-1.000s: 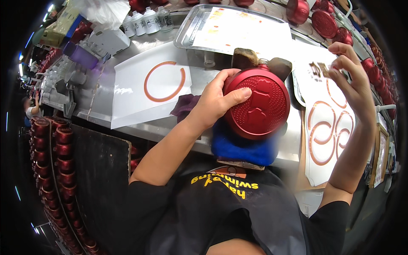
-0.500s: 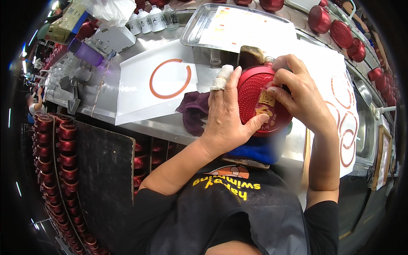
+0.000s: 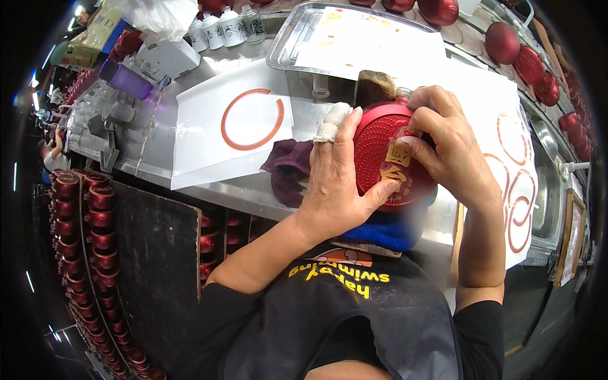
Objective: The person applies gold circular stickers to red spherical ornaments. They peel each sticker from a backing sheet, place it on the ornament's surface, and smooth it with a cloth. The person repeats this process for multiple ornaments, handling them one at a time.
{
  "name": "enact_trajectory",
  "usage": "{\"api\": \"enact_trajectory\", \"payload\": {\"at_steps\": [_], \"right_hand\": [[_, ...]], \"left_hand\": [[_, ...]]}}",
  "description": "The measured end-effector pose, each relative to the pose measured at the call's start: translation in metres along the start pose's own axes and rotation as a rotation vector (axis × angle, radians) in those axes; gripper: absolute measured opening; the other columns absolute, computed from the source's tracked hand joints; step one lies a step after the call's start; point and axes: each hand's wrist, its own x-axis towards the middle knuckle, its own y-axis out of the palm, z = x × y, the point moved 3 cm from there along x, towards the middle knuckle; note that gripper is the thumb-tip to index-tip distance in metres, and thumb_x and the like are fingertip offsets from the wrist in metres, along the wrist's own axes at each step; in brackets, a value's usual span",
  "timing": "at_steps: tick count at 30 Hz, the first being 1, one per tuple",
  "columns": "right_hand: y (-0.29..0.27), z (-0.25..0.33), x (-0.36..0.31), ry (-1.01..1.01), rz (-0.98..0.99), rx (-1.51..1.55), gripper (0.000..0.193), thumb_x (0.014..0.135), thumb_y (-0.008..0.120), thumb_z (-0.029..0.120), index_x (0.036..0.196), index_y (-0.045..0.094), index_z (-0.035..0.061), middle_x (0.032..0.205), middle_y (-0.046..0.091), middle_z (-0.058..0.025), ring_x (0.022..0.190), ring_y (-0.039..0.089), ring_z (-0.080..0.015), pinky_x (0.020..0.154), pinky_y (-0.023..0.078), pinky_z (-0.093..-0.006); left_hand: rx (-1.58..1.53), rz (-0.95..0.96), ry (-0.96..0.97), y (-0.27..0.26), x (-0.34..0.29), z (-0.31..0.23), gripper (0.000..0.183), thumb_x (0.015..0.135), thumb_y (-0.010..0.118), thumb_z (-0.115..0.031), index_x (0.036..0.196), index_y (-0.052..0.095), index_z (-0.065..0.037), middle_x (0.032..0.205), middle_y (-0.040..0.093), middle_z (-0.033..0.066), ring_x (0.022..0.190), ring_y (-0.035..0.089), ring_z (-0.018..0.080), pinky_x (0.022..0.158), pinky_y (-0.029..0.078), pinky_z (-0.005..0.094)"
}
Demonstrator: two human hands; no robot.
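Observation:
A round, flat red bottle (image 3: pixel 372 142) with a dotted face and a short neck is tilted up between my hands over the bench edge. My left hand (image 3: pixel 335 183) grips its left side, the thumb lying across the lower face. White cloth wraps one finger of that hand. My right hand (image 3: pixel 446 142) is curled at the upper right, its thumb pressing the top of a clear decal (image 3: pixel 398 155) with gold lettering on the bottle's face. Below the bottle is a blue cloth (image 3: pixel 386 233). A purple cloth (image 3: pixel 288 168) lies beside my left hand.
White sheets with orange-red ring decals lie left (image 3: pixel 183 152) and right (image 3: pixel 494 95). Behind are a metal tray (image 3: pixel 285 50) holding a printed sheet, a brown block (image 3: pixel 373 88) and several white bottles (image 3: pixel 233 30). Red bottles (image 3: pixel 502 43) line the far right; more stand in racks (image 3: pixel 101 221) lower left.
My right thumb has shifted slightly on the decal, and the held bottle sits a touch lower. The red bottles at the far right have changed places along their line.

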Motion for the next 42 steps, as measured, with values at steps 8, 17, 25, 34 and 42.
{"api": "enact_trajectory", "payload": {"at_steps": [8, 17, 25, 34, 42], "right_hand": [[0.002, 0.0, 0.001, -0.001, -0.016, 0.0, 0.026, 0.077, 0.08, 0.003, 0.085, 0.055, 0.0017, 0.11, 0.058, -0.0141, 0.105, 0.056, -0.0342, 0.09, 0.049, -0.0414], [0.002, 0.003, 0.004, 0.029, -0.029, -0.033, 0.018, 0.08, 0.078, 0.006, 0.086, 0.062, 0.0001, 0.108, 0.062, -0.0171, 0.106, 0.059, -0.0371, 0.09, 0.051, -0.0442], [-0.007, -0.004, -0.025, 0.231, -0.284, -0.106, 0.027, 0.095, 0.07, 0.014, 0.117, 0.064, -0.0019, 0.119, 0.06, -0.021, 0.114, 0.059, -0.0382, 0.097, 0.049, -0.0445], [0.017, -0.008, -0.046, 0.421, -0.137, 0.091, 0.056, 0.1, 0.066, 0.042, 0.133, 0.06, -0.0023, 0.126, 0.058, -0.0203, 0.119, 0.06, -0.0347, 0.102, 0.048, -0.0406], [0.016, -0.009, -0.042, 0.421, -0.137, 0.067, 0.054, 0.097, 0.069, 0.04, 0.13, 0.06, -0.0022, 0.123, 0.059, -0.0195, 0.116, 0.062, -0.0343, 0.101, 0.05, -0.0404]], "left_hand": [[-0.027, 0.017, -0.01, 0.0, 0.0, 0.001, 0.105, 0.084, 0.083, -0.038, 0.158, 0.021, 0.003, 0.152, 0.032, 0.0325, 0.143, 0.032, 0.0494, 0.118, 0.026, 0.0561], [-0.028, 0.013, -0.023, 0.001, -0.002, 0.0, 0.105, 0.084, 0.082, -0.039, 0.158, 0.02, 0.003, 0.152, 0.034, 0.0324, 0.141, 0.035, 0.0483, 0.116, 0.029, 0.0556], [-0.134, -0.072, -0.051, -0.011, 0.021, 0.008, 0.071, 0.096, 0.07, -0.048, 0.139, 0.047, 0.004, 0.127, 0.058, 0.0239, 0.115, 0.056, 0.0381, 0.104, 0.043, 0.0455], [-0.118, 0.02, -0.132, -0.006, 0.052, 0.008, 0.059, 0.093, 0.076, -0.043, 0.126, 0.054, 0.001, 0.122, 0.06, 0.0203, 0.118, 0.058, 0.0328, 0.103, 0.045, 0.0421], [-0.056, -0.004, -0.076, -0.004, 0.057, 0.005, 0.059, 0.089, 0.078, -0.044, 0.121, 0.053, 0.0, 0.112, 0.061, 0.0195, 0.105, 0.056, 0.0364, 0.095, 0.044, 0.047]]}}
